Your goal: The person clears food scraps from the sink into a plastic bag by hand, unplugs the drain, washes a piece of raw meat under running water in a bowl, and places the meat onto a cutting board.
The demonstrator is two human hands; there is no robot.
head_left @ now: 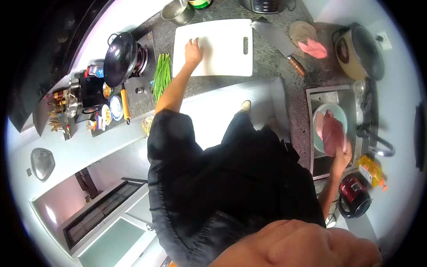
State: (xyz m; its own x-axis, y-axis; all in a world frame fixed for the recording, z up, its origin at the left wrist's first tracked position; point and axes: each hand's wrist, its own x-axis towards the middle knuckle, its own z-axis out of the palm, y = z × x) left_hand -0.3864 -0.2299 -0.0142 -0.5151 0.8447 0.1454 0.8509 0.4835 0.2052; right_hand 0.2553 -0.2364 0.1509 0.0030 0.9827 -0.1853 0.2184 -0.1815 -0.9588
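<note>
My left hand (193, 52) rests on the white cutting board (227, 49), its fingers a little bent and apart, with nothing in them. Over the sink (318, 167), my right hand (341, 155) grips one end of a piece of raw meat (332, 133). The meat hangs over a pale bowl (341, 115) standing in the sink, and I cannot tell whether it touches the bowl. A bunch of green stalks (162, 75) lies left of the board. Right of the board is a cleaver (273, 38) with a wooden handle.
A black wok (120, 60) sits on the stove at left. Near the back right are a pink cloth-like piece (313, 48) and a large cooker (362, 51). A faucet (378, 144), yellow bottle (370, 169) and red kettle (354, 196) crowd the sink's right side.
</note>
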